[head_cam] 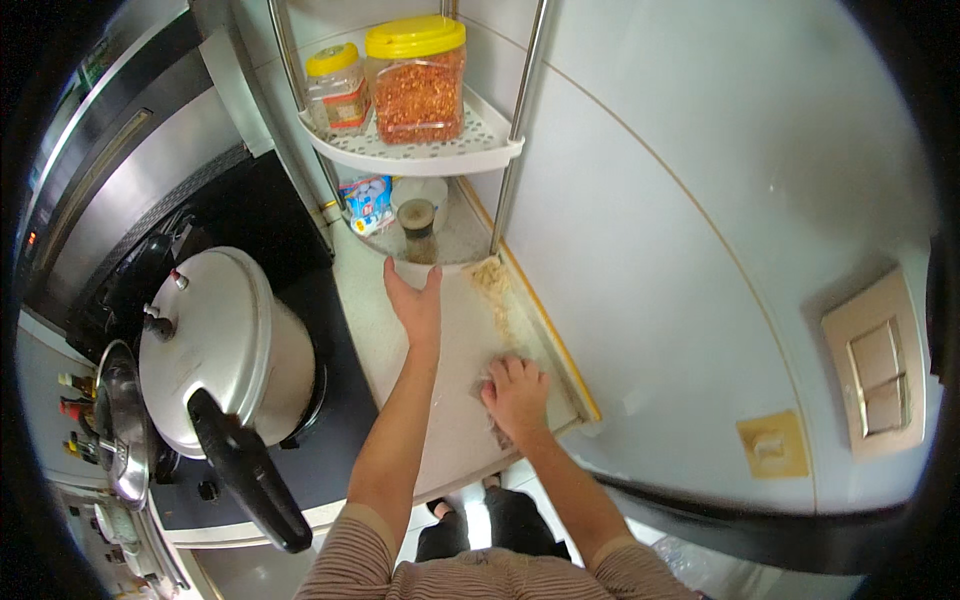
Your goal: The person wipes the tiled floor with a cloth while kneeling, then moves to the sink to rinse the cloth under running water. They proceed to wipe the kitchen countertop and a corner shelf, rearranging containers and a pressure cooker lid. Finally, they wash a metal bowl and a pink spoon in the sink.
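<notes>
My left hand (416, 306) is at the front edge of a corner rack's bottom tier (472, 232), thumb and fingers spread. Whether its fingertips touch the rim is hard to tell. On the pale countertop (457, 375), my right hand (517, 394) curls over a crumpled, partly see-through plastic wrap or bag (501, 435), mostly hidden under the palm. A patch of pale yellowish crumbs (491, 279) lies by the rack's right front corner and trails toward my right hand. On the bottom tier stand a dark-topped glass jar (418, 225), a whitish container (439, 196) and a blue printed packet (369, 202).
A pressure cooker (217, 345) sits on the black hob (337, 450) to the left, its black handle (251, 472) pointing toward me. On the upper tier (420, 161) are a large jar of red flakes (418, 90) and a smaller jar (339, 94). A tiled wall (637, 262) bounds the right.
</notes>
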Demonstrator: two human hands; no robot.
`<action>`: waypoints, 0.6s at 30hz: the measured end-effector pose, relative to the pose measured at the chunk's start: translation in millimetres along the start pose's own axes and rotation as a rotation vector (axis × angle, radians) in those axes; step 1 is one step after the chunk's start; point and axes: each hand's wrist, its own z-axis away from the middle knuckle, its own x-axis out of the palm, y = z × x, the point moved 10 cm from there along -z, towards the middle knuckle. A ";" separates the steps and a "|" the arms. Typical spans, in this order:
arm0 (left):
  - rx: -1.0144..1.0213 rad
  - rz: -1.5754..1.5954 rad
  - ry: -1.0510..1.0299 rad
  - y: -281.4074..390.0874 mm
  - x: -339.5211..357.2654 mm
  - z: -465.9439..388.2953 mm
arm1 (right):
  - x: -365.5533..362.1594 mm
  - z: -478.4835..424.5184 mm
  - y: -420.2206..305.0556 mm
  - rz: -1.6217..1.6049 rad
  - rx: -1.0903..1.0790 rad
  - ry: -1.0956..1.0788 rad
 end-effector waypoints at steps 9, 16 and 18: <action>-0.071 -0.177 0.124 -7.6 34.9 -67.3 | 5.2 -15.3 9.8 -0.042 0.010 -0.018; -0.110 -0.187 0.383 -11.0 -55.2 -74.5 | 5.6 -23.3 10.5 -0.065 0.008 -0.069; -0.127 -0.215 0.356 -22.3 -62.1 -84.0 | 6.4 -24.8 9.2 -0.054 -0.004 -0.060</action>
